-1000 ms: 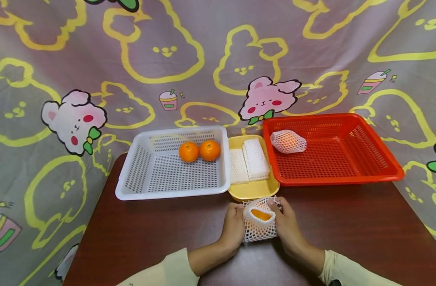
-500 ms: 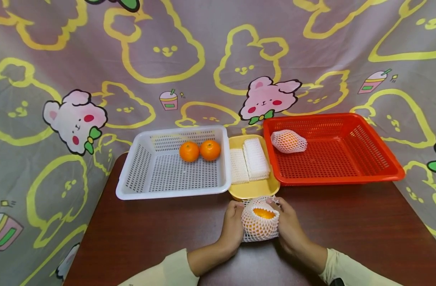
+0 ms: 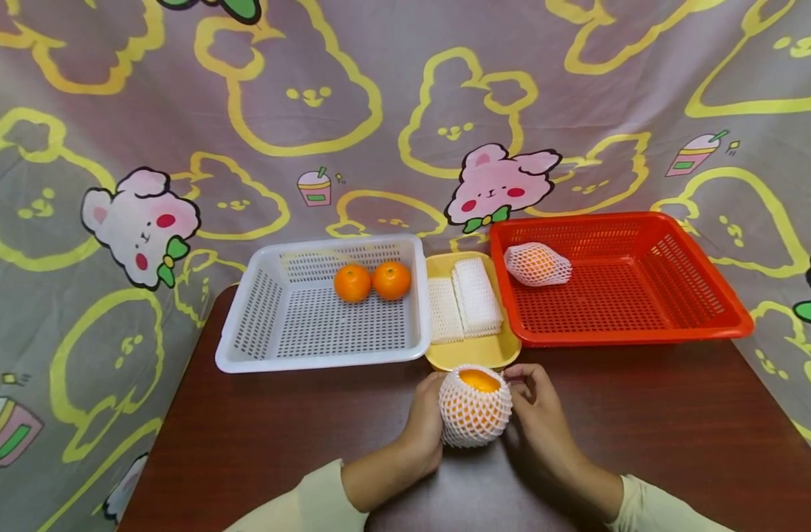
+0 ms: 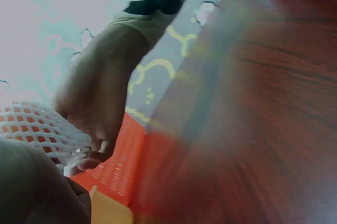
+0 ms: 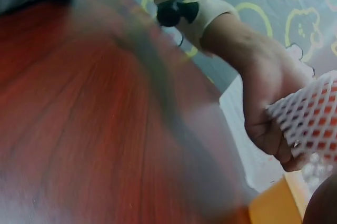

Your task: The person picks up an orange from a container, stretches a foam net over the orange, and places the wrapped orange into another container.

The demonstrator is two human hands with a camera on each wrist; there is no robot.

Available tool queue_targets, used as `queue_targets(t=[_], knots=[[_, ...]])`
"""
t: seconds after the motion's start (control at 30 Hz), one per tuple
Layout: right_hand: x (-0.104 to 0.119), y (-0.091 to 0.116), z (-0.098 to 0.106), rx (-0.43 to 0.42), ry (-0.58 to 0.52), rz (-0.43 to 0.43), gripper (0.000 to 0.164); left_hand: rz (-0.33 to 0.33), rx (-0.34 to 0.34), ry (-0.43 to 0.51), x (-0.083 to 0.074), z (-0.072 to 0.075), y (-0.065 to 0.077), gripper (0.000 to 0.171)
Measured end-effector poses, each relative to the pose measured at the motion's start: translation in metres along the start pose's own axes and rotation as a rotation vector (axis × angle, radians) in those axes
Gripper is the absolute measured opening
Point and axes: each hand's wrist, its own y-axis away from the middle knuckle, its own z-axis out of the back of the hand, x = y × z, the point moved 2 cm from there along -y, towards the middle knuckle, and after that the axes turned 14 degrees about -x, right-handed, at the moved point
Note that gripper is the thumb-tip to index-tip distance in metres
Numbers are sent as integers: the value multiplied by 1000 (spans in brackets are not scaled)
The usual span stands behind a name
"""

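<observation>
An orange (image 3: 478,381) sits inside a white foam net sleeve (image 3: 475,414), its bare top showing through the opening. My left hand (image 3: 422,425) grips the sleeved orange from the left, just above the table. On the other side my right hand (image 3: 545,421) has curled fingers at the sleeve's right edge. In the left wrist view the foam net (image 4: 39,126) narrows toward the right hand's fingertips (image 4: 87,162), which pinch its edge. The right wrist view shows the left hand (image 5: 271,103) against the net (image 5: 313,113).
A white basket (image 3: 322,362) holds two bare oranges (image 3: 372,281). Beside it, a yellow tray (image 3: 472,355) holds folded foam nets (image 3: 476,295). In the red basket (image 3: 631,336) at the right lies a netted orange (image 3: 537,264). Behind hangs a patterned cloth (image 3: 379,96).
The sleeved orange has turned and shifted slightly left and up, and its net now fits more roundly. My right hand has drawn back a little to the right, to the net's edge.
</observation>
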Motion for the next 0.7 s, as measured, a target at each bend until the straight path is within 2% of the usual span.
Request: queue_targets(t=[0.1, 0.2, 0.27, 0.33, 0.4, 0.5, 0.6, 0.7], knots=[[7, 1, 4, 42, -21, 271, 38, 18, 39, 29, -9, 0, 2, 26], [13, 2, 7, 103, -119, 526, 61, 53, 72, 36, -15, -1, 4, 30], [18, 3, 8, 169, -182, 640, 73, 85, 88, 58, -18, -2, 4, 33], [23, 5, 8, 249, -212, 720, 78, 112, 98, 86, -20, -3, 4, 36], [29, 7, 8, 329, -182, 747, 83, 125, 101, 117, -22, -4, 5, 37], [37, 11, 8, 391, -65, 710, 94, 114, 92, 117, -25, -5, 7, 38], [43, 11, 7, 368, 39, 614, 105, 82, 71, 67, -28, -5, 12, 35], [47, 8, 8, 312, 71, 526, 101, 22, 49, -33, -32, -4, 19, 31]])
